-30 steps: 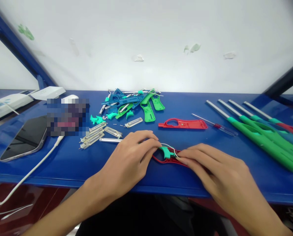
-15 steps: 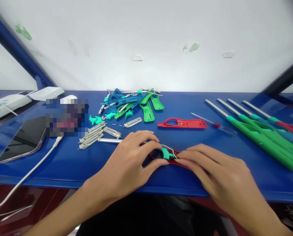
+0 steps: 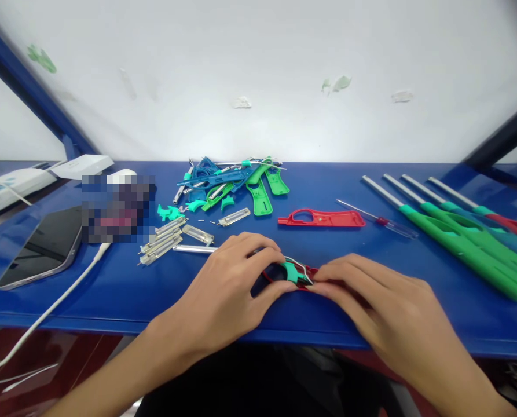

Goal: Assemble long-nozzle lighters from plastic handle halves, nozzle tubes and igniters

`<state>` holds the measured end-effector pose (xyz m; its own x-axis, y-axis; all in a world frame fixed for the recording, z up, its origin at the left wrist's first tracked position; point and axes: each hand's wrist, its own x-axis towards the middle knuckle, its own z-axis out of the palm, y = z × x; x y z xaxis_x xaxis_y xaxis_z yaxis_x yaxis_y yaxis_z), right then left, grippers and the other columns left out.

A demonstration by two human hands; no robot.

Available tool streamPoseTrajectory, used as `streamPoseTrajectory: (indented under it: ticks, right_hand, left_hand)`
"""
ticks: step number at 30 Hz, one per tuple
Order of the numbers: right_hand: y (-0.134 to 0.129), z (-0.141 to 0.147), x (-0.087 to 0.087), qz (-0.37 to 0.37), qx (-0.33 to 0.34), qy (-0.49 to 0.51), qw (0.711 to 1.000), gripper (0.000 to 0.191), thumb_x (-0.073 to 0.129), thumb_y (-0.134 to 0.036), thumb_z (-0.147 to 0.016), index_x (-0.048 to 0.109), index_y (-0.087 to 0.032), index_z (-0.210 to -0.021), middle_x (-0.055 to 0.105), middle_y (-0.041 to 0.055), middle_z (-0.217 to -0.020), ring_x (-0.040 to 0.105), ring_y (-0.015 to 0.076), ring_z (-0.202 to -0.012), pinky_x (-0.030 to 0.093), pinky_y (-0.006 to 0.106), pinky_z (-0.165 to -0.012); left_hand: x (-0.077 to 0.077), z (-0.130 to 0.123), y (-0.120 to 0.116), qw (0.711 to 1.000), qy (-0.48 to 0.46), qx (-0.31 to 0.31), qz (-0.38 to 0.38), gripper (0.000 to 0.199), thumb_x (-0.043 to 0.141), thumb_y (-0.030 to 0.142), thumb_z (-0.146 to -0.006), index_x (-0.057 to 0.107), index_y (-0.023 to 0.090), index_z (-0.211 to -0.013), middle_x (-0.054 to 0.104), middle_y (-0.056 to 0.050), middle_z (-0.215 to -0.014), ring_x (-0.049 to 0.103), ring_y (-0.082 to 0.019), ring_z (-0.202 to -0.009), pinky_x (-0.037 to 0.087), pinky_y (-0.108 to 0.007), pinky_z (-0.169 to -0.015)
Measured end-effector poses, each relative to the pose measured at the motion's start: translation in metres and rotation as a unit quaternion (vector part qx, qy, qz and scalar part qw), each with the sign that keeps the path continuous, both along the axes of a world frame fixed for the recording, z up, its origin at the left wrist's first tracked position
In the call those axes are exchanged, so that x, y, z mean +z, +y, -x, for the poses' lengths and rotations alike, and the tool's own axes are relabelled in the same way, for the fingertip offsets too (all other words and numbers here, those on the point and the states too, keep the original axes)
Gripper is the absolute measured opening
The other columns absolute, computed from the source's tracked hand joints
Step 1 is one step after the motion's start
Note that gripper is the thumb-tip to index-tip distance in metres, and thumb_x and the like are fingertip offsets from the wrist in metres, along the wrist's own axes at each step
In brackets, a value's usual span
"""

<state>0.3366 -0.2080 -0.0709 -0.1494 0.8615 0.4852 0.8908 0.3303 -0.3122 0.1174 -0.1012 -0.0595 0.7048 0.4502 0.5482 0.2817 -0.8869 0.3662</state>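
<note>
A red lighter half-shell [image 3: 311, 271] lies near the table's front edge, with a teal trigger [image 3: 292, 271] and a white wire in it. My left hand [image 3: 236, 284] is closed around its left part, thumb and fingers at the trigger. The fingertips of my right hand [image 3: 371, 295] pinch the shell just right of the trigger, hiding its right end. A metal tube [image 3: 194, 249] sticks out to the left from beneath my left hand. Behind my hands lies a second red half-shell [image 3: 327, 219], its inside facing up.
Blue and green shells [image 3: 261, 197] are heaped at the back. Clear fuel tanks [image 3: 162, 242] and teal triggers [image 3: 169, 212] lie at centre left. A screwdriver [image 3: 382, 220] and several long lighters [image 3: 458, 237] lie right. A phone [image 3: 41, 246] and white cable [image 3: 62, 301] are left.
My right fingertips have shifted very slightly at the red shell, beside the trigger. My left hand keeps its hold almost unchanged.
</note>
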Motion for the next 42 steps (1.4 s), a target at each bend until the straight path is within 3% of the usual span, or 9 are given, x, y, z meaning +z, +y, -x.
streamPoseTrajectory:
  ticks: [6, 11, 20, 29, 34, 42]
  right_hand:
    - [-0.002, -0.001, 0.000, 0.028, -0.014, 0.025, 0.999, 0.009, 0.057, -0.036, -0.108, 0.063, -0.030, -0.104, 0.073, -0.0055, -0.099, 0.071, 0.0126, -0.081, 0.049, 0.027, -0.075]
    - [0.002, -0.002, 0.001, 0.031, -0.010, 0.011, 0.999, 0.008, 0.057, -0.036, -0.107, 0.060, -0.030, -0.102, 0.072, -0.0060, -0.095, 0.071, 0.0127, -0.078, 0.047, 0.027, -0.069]
    - [0.007, -0.005, -0.001, 0.055, -0.045, 0.019, 0.997, 0.023, 0.058, -0.050, -0.105, 0.064, -0.029, -0.095, 0.072, -0.0061, -0.089, 0.067, 0.0119, -0.066, 0.045, 0.027, -0.062]
    - [0.001, 0.001, -0.001, 0.023, -0.020, -0.004, 1.000, 0.023, 0.047, -0.033, -0.111, 0.069, -0.029, -0.106, 0.073, -0.0019, -0.099, 0.071, 0.0145, -0.081, 0.049, 0.028, -0.075]
    - [-0.002, 0.003, -0.002, 0.025, -0.036, 0.024, 0.999, 0.010, 0.058, -0.038, -0.107, 0.067, -0.033, -0.109, 0.074, -0.0054, -0.102, 0.071, 0.0137, -0.084, 0.049, 0.029, -0.076]
    - [-0.003, 0.005, -0.003, 0.014, -0.032, 0.006, 0.999, 0.011, 0.067, -0.038, -0.102, 0.062, -0.035, -0.110, 0.074, -0.0082, -0.102, 0.070, 0.0152, -0.084, 0.047, 0.030, -0.070]
  left_hand:
    - [0.001, 0.000, 0.001, 1.000, -0.002, -0.007, -0.001, 0.014, 0.071, 0.027, -0.099, 0.072, 0.016, -0.108, 0.072, -0.010, -0.114, 0.066, -0.023, -0.105, 0.057, -0.041, -0.096]
    - [0.005, 0.001, 0.000, 0.998, 0.015, -0.052, -0.017, 0.012, 0.064, 0.020, -0.103, 0.074, 0.016, -0.109, 0.069, -0.010, -0.115, 0.061, -0.022, -0.114, 0.053, -0.038, -0.103]
    - [0.011, 0.000, -0.002, 0.993, 0.061, -0.071, -0.066, 0.018, 0.058, 0.015, -0.105, 0.075, 0.013, -0.112, 0.068, -0.011, -0.115, 0.062, -0.023, -0.113, 0.052, -0.039, -0.099]
    - [0.015, 0.000, -0.007, 0.982, 0.112, -0.062, -0.139, 0.023, 0.054, 0.018, -0.108, 0.073, 0.008, -0.116, 0.069, -0.012, -0.114, 0.061, -0.028, -0.111, 0.052, -0.044, -0.095]
    - [0.013, 0.001, -0.005, 0.983, 0.115, -0.066, -0.130, 0.022, 0.054, 0.017, -0.107, 0.073, 0.007, -0.114, 0.067, -0.012, -0.114, 0.059, -0.028, -0.113, 0.053, -0.044, -0.098]
    - [0.008, 0.001, -0.005, 0.992, 0.071, -0.061, -0.081, 0.017, 0.060, 0.015, -0.104, 0.073, 0.009, -0.113, 0.066, -0.013, -0.119, 0.056, -0.026, -0.126, 0.046, -0.040, -0.108]
